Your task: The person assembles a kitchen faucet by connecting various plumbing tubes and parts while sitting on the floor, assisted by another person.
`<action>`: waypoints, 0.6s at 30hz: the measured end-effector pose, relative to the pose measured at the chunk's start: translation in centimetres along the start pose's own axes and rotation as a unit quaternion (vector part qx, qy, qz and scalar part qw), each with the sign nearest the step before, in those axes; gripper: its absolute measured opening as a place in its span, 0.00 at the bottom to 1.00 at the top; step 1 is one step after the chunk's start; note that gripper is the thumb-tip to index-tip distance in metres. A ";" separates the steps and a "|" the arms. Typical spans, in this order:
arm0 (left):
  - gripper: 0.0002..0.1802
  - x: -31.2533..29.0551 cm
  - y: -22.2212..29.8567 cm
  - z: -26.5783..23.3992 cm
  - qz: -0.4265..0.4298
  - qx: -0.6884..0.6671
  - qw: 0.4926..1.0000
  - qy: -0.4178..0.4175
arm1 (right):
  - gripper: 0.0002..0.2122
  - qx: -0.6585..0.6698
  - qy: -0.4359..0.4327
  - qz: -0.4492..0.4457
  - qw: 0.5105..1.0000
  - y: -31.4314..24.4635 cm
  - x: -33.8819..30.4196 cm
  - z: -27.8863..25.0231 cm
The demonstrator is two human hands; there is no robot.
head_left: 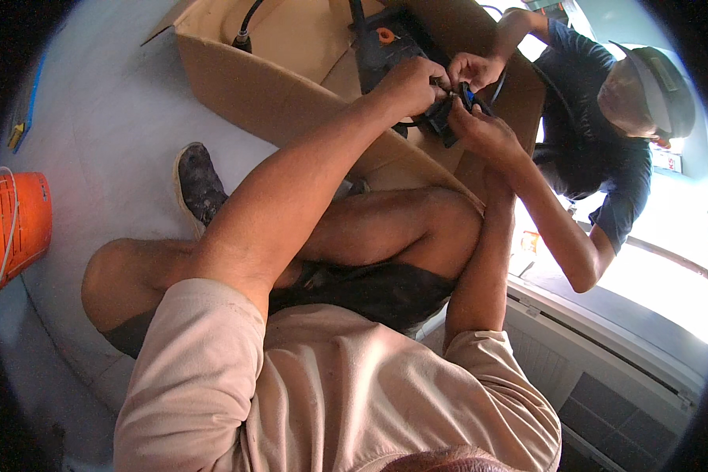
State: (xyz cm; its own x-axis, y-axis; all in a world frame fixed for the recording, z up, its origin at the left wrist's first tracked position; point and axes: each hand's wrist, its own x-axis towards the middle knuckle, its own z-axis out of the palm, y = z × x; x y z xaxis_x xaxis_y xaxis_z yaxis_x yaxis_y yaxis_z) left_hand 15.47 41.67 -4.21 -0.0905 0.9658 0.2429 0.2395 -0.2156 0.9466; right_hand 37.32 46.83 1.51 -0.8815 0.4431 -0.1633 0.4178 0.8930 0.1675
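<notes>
At one o'clock in the view, over the near edge of an open cardboard box [252, 94], sits a small black part with a blue patch [470, 96], ringed by fingers. It looks dark and compact, the blue showing as a narrow bright area; its finer shape is too small to make out. Beneath it, inside the box, lies a larger dark piece of equipment, with an orange ring-shaped piece [385, 35] toward twelve o'clock. The left forearm slants up from eight o'clock toward one o'clock, and its hand [418, 85] turns inward, knuckles up, with fingers bent and thumb brought in close beside the small part; whether they grip anything cannot be told. The right forearm [488, 259] rises nearly upright from four o'clock to two, where a co-worker's forearm [547, 208] crosses it; the right hand is hidden, so its state cannot be told. The co-worker, in a cap at two o'clock, has both hands around the part, one above and one below. An orange bucket [21, 224] stands at nine o'clock.
</notes>
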 end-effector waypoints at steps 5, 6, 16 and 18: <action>0.08 1.0 0.3 0.5 0.013 -0.012 0.999 0.041 | 0.15 -0.455 0.029 -0.137 0.879 -0.6 0.7 0.5; 0.08 1.1 0.1 0.4 0.015 -0.011 0.999 0.042 | 0.15 -0.467 0.039 -0.140 0.872 -0.7 0.5 1.0; 0.05 0.5 0.0 0.0 -0.003 -0.008 1.000 0.018 | 0.13 -0.496 0.081 -0.135 0.854 0.2 0.2 3.8; 0.05 0.5 0.0 -0.1 -0.005 -0.007 1.000 0.014 | 0.13 -0.501 0.083 -0.137 0.850 0.3 0.2 4.0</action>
State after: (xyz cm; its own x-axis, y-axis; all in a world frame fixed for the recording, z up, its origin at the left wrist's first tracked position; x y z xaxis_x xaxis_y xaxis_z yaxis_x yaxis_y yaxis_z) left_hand 15.32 42.12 -4.02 -0.1195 0.9637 0.2388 0.2255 -0.2079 0.9518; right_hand 38.12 47.50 -2.33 -0.9693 0.1369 -0.2043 -0.1329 0.4072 0.9036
